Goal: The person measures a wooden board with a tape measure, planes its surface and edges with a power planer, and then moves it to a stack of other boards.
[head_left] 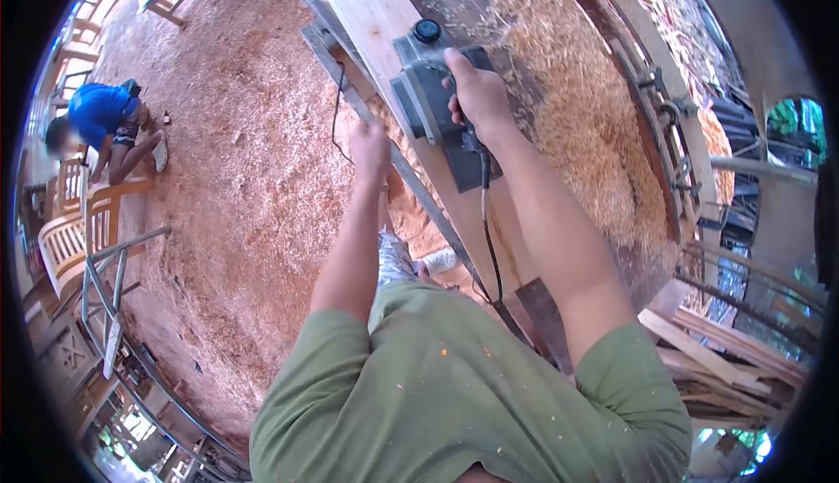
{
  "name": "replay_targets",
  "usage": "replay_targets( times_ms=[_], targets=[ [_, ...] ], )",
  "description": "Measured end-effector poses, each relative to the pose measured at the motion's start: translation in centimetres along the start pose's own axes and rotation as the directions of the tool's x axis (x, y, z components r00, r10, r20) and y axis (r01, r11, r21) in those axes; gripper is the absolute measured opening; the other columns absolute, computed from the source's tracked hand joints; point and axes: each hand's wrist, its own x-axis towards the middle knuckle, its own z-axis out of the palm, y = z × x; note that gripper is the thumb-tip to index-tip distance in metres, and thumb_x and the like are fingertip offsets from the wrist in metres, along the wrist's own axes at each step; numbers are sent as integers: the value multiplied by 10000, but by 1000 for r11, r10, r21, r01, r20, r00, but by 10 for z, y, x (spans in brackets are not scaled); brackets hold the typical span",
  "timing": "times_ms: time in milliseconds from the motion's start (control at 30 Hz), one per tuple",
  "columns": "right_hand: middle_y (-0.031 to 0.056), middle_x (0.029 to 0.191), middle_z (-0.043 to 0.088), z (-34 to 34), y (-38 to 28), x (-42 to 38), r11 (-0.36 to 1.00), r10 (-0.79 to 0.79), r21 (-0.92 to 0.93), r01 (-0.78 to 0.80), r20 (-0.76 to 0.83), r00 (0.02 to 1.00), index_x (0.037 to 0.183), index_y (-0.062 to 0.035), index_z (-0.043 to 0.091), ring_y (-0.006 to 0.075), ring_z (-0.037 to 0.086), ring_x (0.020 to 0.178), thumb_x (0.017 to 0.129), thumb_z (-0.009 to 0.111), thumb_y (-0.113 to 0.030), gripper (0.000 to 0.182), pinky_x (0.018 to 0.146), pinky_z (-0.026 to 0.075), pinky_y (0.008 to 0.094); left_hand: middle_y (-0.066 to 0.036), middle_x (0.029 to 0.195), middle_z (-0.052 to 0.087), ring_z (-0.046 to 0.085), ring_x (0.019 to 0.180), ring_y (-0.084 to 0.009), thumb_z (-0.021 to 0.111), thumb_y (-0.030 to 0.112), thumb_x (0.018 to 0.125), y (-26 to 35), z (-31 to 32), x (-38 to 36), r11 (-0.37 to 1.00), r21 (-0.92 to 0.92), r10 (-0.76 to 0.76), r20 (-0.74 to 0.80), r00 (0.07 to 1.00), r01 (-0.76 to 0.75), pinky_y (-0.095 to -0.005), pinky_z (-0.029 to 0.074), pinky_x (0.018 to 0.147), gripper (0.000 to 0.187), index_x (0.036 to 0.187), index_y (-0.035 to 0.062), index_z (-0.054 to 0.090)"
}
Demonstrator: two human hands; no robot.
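An electric hand planer [428,90] with a black front knob sits on a long wooden plank [371,2] on the workbench. My right hand [479,94] is wrapped around the planer's rear handle, thumb on top. From the back of the tool a black power cord [487,212] runs down along the plank toward my body. My left hand [370,146] is closed beside the bench's left edge rail [419,190]; what its fingers hold, if anything, is hidden. Near it a thin dark cord [336,120] hangs in a curve.
Wood shavings [568,107] heap along the bench's right side, where clamps [671,116] line a frame. Sawdust covers the floor [236,151]. A person in a blue shirt [100,111] crouches at left by a wooden chair [74,243]. Lumber strips [717,356] lie at right.
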Motion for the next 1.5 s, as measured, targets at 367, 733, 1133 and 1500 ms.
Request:
replay_targets(
  times_ms=[367,733,1133,1500],
  targets=[
    [49,546,525,53,-57,83,1000,-30,-3,30,-6,1000,718,-31,592,156,482,405,875,604,-595,586,406,398,299,-186,887,665,646,851,-268,488,440,993,-29,30,-8,967,-121,-188,249,950,223,-380,491,760,546,958,-77,660],
    [54,558,535,119,-133,186,997,-36,65,35,23,999,710,-41,570,161,491,406,845,615,-621,597,403,393,304,-315,973,642,596,1006,-474,254,542,1018,19,69,83,993,-3,-114,-131,985,115,-514,434,888,731,1011,-80,638],
    [53,558,557,190,-214,299,966,-231,115,231,-10,973,724,-45,613,164,524,416,853,629,-575,545,410,418,329,-214,863,575,568,850,-337,324,447,1047,-14,74,79,959,-229,-172,10,985,169,-430,432,803,556,916,-41,555],
    [62,571,575,236,-255,375,913,-391,104,395,-62,918,760,-77,636,161,512,379,913,563,-585,536,368,398,333,-199,819,506,511,777,-338,340,306,1059,2,65,68,977,-163,-138,26,990,140,-429,408,744,416,873,-27,508]
  ],
)
